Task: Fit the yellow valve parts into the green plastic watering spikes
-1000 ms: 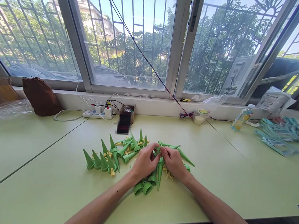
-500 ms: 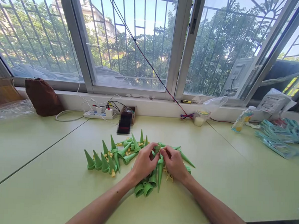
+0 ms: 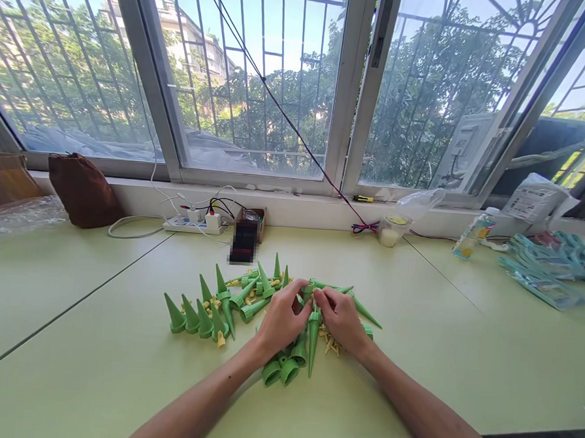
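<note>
- A green spike [image 3: 312, 341] is held between both hands above the middle of the pale green surface [image 3: 118, 367], its tip pointed toward the person.
- The grip of the left hand [image 3: 282, 320] is pinched on the spike's wide upper end.
- The grip of the right hand [image 3: 341, 319] is pinched on the same end; the fingertips of both hands meet there.
- A loose pile of spikes [image 3: 249, 298] is spread under and behind the hands, with small yellow parts [image 3: 332, 344] mixed in.
- A row of upright spikes [image 3: 192, 317] is set to the left.
- A power strip [image 3: 191, 224] and a brown pouch [image 3: 83, 192] are seen by the window.
</note>
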A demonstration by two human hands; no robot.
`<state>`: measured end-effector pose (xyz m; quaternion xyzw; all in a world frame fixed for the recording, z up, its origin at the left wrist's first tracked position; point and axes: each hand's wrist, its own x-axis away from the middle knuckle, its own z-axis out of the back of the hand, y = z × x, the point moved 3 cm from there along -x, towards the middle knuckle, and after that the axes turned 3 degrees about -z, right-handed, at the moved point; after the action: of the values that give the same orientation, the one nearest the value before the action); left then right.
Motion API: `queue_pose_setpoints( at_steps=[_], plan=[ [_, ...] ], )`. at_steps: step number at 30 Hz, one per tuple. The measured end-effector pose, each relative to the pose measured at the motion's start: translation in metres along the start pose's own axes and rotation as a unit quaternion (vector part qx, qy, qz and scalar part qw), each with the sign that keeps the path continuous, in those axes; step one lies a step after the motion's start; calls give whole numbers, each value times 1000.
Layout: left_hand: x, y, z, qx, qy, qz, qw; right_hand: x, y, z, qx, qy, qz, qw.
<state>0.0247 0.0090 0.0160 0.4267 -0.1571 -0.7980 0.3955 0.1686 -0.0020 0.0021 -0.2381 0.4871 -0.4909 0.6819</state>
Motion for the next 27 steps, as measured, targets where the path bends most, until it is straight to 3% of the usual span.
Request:
queue_pose_setpoints(
  at_steps=[27],
  plan=[
    [2,-3,-3,30,-35,12,999,-1,5,-3,29,13,8,999]
  ],
)
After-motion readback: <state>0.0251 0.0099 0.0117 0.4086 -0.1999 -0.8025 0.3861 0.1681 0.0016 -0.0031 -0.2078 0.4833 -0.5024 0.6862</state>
